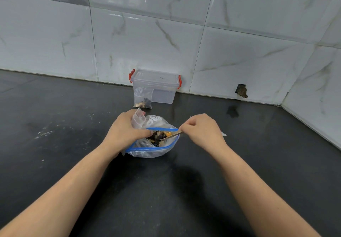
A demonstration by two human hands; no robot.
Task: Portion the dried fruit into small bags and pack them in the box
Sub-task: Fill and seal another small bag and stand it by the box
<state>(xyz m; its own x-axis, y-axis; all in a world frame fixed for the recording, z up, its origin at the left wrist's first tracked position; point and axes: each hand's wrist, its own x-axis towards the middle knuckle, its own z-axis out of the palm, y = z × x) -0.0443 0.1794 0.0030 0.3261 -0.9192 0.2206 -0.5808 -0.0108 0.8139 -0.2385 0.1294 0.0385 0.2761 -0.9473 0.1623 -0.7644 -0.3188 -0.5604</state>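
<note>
Two hands at the fruit bag

Two hands work over a big bag point(153, 151) with a blue zip rim, which sits open on the dark counter point(55, 126) near the middle of the view. Dried fruit point(156, 138), mostly dark pieces with a few orange and pale ones, lies in its mouth.

The left hand point(125, 129) is at the bag's left side. Its fingers are curled round a small bag point(137, 119), clear and crumpled, held upright just above the big bag's rim; a fingertip reaches over the blue rim toward the fruit. Whether the small bag's mouth is open cannot be told.

The right hand point(202, 130) is at the bag's right side, with its fingers bunched together and pinching the handle of a spoon point(170, 135). The spoon runs leftward and slightly down from the hand, its bowl among the fruit inside the big bag.

Farther back, against the marbled wall tiles point(239, 52), stands a clear box point(162, 89) with red clips at both ends and its lid on. A filled bag point(143, 98) leans upright on the box's left front, touching it, with dark and pale fruit gathered at its bottom. It is well apart from the hands.

A dark hole point(241, 91) breaks the tile low on the wall, right of the box. White specks are scattered over the counter at the left.
</note>
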